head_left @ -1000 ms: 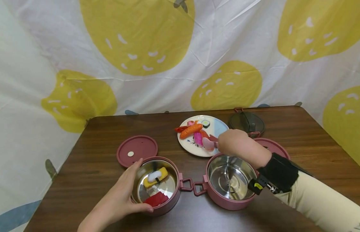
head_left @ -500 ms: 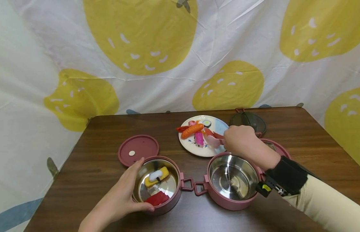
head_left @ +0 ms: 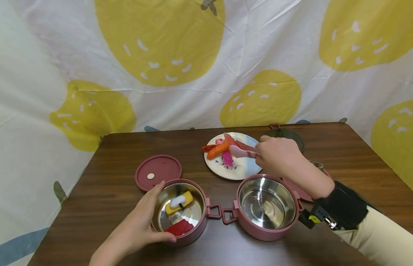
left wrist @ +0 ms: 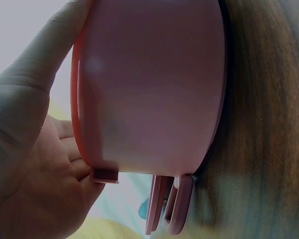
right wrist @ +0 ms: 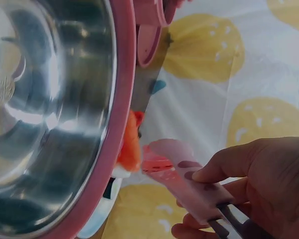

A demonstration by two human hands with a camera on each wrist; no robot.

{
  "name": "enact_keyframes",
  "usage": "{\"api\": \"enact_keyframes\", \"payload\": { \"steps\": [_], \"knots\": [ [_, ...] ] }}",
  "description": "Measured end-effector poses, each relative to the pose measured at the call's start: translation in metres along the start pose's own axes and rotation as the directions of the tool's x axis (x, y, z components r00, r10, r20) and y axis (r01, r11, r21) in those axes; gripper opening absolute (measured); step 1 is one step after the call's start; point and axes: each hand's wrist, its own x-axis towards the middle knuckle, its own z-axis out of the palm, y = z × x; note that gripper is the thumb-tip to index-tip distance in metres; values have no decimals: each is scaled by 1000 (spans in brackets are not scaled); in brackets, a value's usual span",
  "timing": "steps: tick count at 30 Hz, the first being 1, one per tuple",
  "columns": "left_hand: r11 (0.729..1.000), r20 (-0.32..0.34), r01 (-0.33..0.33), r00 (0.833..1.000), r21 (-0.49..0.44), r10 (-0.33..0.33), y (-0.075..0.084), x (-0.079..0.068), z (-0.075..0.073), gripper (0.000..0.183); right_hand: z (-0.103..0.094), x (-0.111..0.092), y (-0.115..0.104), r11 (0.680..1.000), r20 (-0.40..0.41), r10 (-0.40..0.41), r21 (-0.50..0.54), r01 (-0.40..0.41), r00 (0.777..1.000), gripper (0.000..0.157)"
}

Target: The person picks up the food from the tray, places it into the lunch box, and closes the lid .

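My left hand (head_left: 139, 226) grips the left pink pot (head_left: 194, 235), thumb at the near rim and fingers around the far side. Inside it lie a toy egg sushi (head_left: 184, 203) and a red slice (head_left: 180, 227). With my right hand (head_left: 281, 157) I hold pink tongs (head_left: 244, 152), which have metal arms in the right wrist view. Between their tips shows a striped orange-red piece (right wrist: 157, 165), above the plate (head_left: 219, 171). An orange carrot-shaped toy (head_left: 217, 150) and a magenta piece (head_left: 227, 159) lie on that plate. A second pink pot (head_left: 263, 233), with nothing inside, stands below my right forearm.
One dusky-pink lid (head_left: 164, 170) lies behind the left pot; another pink lid (head_left: 302, 192) is partly under my right forearm. A dark translucent lid (head_left: 294, 137) is at the back right. The two pots' handles nearly meet. A lemon-print cloth (head_left: 179, 107) hangs behind the table.
The tongs have risen from low on the plate toward its back, and the orange-red piece has come up with them. My right hand has moved slightly up. My left hand stays put.
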Motion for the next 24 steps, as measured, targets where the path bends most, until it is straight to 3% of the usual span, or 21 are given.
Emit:
{"api": "enact_keyframes", "payload": {
  "steps": [5,8,11,15,19,21,24],
  "knots": [
    [1000,2,1,1000,-8,-1,0,0,0,130,-4,-6,-13,993,-129,-115,-19,114,985,7],
    [1000,-1,-3,1000,-6,3,1,0,0,129,-7,-10,-23,982,-196,-190,-56,182,962,12],
    [1000,-11,-18,1000,1,18,1,0,0,129,-8,-13,-32,961,-245,-275,-109,255,930,19],
    [1000,-14,-28,1000,-4,28,0,1,1,131,-7,-15,-43,913,-293,-405,-185,364,866,23],
    [1000,-13,-24,1000,-16,24,1,2,1,134,-6,-15,-53,861,-281,-505,-227,455,816,21],
    [999,-18,-31,999,-17,31,1,2,1,135,-5,-15,-59,841,-258,-537,-238,486,803,19],
    [999,-23,-37,999,-23,36,1,1,1,136,-6,-14,-69,824,-214,-559,-249,509,801,18]
  ]
}}
